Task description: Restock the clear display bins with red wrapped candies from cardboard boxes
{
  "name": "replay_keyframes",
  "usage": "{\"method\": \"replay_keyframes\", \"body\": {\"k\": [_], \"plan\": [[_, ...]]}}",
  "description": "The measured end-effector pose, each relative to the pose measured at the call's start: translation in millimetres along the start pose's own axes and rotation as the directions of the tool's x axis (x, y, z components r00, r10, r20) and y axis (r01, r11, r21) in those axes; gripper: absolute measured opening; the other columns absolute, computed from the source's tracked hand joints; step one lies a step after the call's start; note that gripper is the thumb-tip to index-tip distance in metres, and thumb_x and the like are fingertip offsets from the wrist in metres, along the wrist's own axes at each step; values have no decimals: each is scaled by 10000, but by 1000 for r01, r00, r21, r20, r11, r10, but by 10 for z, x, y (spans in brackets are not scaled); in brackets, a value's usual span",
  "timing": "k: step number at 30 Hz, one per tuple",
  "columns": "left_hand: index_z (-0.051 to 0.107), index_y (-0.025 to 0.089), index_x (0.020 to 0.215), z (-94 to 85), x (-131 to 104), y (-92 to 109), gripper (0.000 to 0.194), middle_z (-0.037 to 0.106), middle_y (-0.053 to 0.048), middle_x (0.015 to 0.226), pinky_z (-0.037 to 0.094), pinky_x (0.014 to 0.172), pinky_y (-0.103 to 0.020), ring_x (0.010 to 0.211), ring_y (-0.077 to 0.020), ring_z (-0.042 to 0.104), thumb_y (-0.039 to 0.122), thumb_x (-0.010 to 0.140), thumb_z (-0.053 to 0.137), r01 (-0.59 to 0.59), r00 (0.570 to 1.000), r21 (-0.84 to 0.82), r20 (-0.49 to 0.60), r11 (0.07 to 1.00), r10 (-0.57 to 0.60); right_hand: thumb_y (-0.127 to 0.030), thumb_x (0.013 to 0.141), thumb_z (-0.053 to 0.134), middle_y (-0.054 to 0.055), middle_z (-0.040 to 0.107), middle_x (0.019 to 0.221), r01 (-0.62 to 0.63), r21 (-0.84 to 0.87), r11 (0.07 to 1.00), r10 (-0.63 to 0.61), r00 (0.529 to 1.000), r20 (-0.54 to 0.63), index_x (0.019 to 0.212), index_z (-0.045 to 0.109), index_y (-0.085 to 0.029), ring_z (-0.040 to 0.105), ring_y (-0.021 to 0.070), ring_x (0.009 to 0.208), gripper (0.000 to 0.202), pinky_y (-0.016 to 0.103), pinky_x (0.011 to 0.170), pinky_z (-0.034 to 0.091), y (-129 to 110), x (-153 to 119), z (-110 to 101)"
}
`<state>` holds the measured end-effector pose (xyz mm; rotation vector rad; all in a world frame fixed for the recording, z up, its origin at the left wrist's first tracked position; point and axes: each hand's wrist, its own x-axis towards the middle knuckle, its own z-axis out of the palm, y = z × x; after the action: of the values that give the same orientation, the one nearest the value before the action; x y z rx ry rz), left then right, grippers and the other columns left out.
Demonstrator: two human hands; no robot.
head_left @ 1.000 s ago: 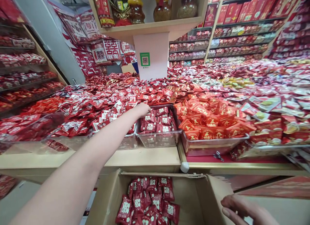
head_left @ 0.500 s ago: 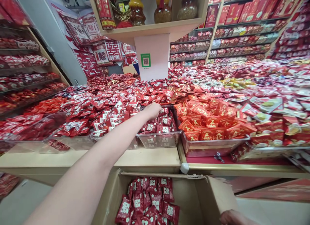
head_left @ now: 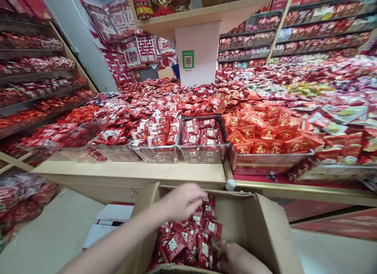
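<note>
Blurred by motion, my left hand (head_left: 184,202) hovers over the back of an open cardboard box (head_left: 256,223), its fingers a little apart and nothing visible in them. Below it in the box lies a pile of dark red packets (head_left: 188,240) with white characters. My right hand (head_left: 240,259) is low inside the box, against the right side of the pile, with fingers apart beside the packets; some fingertips are hidden. On the counter behind the box, a clear plastic bin (head_left: 203,153) holds similar dark red packets in rows.
Left of that bin stand bins of red and white packets (head_left: 156,138). To its right is a bin of orange-red packets (head_left: 265,142). A wooden counter edge (head_left: 132,171) runs behind the box. Above hangs a wooden shelf (head_left: 203,14). Bagged packets (head_left: 26,199) lie at left.
My left hand has come back from the clear bin to above the box. My right hand has moved from the box's right edge in to the pile. The view has shifted.
</note>
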<state>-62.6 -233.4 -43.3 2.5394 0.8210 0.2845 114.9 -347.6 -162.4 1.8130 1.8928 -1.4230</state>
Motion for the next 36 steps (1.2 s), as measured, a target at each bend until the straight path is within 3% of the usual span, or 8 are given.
{"method": "replay_keyframes", "body": {"k": [4,9,17,22,26,28,31,36], "plan": [[531,270,1152,860,-833,-95,427,513,-77,1220,390,907,-405,1094,-270,474,288,726,548,383,893,11,250,924,-373,-381,616,555,141,662,925,20,-152,988,-12,999,49,885,643,-150,610,280,858,365,325,690,441,39,-1,-10],[684,258,800,1118,-1061,-159,197,607,-34,1025,433,822,-310,906,-210,580,326,756,504,490,851,-89,264,867,-453,-335,626,539,45,642,711,166,-143,976,-174,984,-46,711,624,-176,570,178,651,199,246,537,363,154,41,111],[621,222,1016,452,-627,-152,282,632,-45,1036,408,878,-299,959,-176,561,262,785,465,397,906,-213,-68,893,-419,-135,570,550,-50,485,560,252,173,952,-216,955,-201,597,499,-162,473,107,597,64,195,516,303,257,0,75],[609,187,995,-378,-52,-106,260,630,-57,1006,422,847,-309,923,-169,562,274,797,465,309,815,-288,-411,906,-409,-338,677,618,-53,495,619,422,742,520,-331,901,-281,662,402,-184,490,94,591,265,236,609,412,62,-160,-297],[536,194,1091,-211,66,111,356,597,-64,1029,464,709,-287,849,-156,569,353,773,526,281,881,-670,-103,687,-461,-441,656,650,-40,524,641,439,868,233,-258,888,-380,662,387,-188,525,97,563,366,279,605,473,-222,-251,-553],[488,206,1142,104,-11,223,467,574,-69,1053,468,633,-256,837,-152,568,395,727,589,338,899,-843,157,418,-409,-461,656,645,-31,531,627,498,815,298,-264,863,-431,660,411,-181,539,102,541,365,271,571,481,-350,-243,-600],[507,187,1074,475,-197,317,475,583,-48,922,461,568,-245,743,-140,569,424,683,637,294,889,-946,218,137,-404,-476,715,570,-10,571,632,562,670,486,-355,827,-436,686,443,-179,564,120,526,324,260,529,473,-502,-230,-653],[521,171,881,378,-422,250,392,608,-21,811,468,596,-252,658,-130,600,410,624,696,169,815,-986,143,-7,-561,-321,805,468,33,649,728,648,-35,760,-575,648,-500,748,596,-169,590,150,689,206,248,645,437,-852,-262,-1320]]}}
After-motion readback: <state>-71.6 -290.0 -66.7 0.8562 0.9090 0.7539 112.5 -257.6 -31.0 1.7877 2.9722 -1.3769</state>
